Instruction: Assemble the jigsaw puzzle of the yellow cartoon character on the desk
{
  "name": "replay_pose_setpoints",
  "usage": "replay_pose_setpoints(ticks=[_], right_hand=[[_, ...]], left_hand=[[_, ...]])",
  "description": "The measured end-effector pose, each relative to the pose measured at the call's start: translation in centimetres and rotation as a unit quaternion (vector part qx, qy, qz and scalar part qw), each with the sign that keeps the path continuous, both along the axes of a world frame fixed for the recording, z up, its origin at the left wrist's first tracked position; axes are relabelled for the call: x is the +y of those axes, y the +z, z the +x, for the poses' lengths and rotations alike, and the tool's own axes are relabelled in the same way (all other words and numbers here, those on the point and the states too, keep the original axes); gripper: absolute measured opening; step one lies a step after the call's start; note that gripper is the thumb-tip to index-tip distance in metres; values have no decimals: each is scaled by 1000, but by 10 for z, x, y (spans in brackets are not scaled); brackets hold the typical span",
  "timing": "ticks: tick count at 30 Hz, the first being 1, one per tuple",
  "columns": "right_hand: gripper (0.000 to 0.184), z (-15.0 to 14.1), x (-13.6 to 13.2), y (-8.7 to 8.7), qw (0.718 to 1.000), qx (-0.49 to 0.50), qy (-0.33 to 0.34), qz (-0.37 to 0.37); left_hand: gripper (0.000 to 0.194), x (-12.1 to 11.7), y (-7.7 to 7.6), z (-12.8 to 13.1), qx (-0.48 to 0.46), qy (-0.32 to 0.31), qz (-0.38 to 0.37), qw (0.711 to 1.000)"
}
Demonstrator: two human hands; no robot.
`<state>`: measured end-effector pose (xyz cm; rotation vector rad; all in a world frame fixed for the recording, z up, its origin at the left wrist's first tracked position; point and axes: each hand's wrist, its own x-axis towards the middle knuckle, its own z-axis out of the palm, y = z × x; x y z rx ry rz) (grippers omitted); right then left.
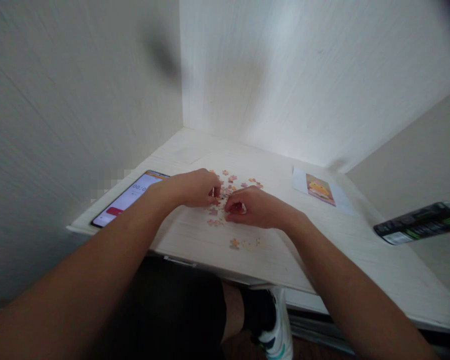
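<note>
Loose jigsaw puzzle pieces in pink, orange and cream lie scattered around my two hands on the white tabletop. My left hand is at the left side of the pile, fingers curled and tips close together among the pieces. From the right, my right hand reaches in with its thumb and fingers bent into a pinch. Whatever is between the fingertips of either hand is too small and blurred to make out. Nearer the front edge lie an orange puzzle piece and a few pale ones.
A phone showing a timer lies on the left, partly behind my left forearm. At the right is a white sheet with a picture of a yellow figure. A dark can stands farther right. White walls enclose the table.
</note>
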<state>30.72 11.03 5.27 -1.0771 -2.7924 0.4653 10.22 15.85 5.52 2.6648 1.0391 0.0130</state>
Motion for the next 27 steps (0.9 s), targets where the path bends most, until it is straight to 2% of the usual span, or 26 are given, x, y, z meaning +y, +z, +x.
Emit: replay_pose_setpoints(ticks=[9, 14, 20, 27], right_hand=[[12, -1, 0, 1, 1000, 7, 20, -8], [15, -2, -1, 4, 1000, -8, 18, -7], [19, -3, -3, 7, 1000, 6, -6, -4], [20, 4, 5, 1, 1000, 15, -23, 12]], left_hand=[[21, -9, 10, 4, 58, 23, -3, 998], [27, -11, 13, 5, 30, 18, -10, 999], [22, -14, 9, 12, 6, -28, -11, 1000], [22, -13, 3, 18, 0, -20, 0, 1000]])
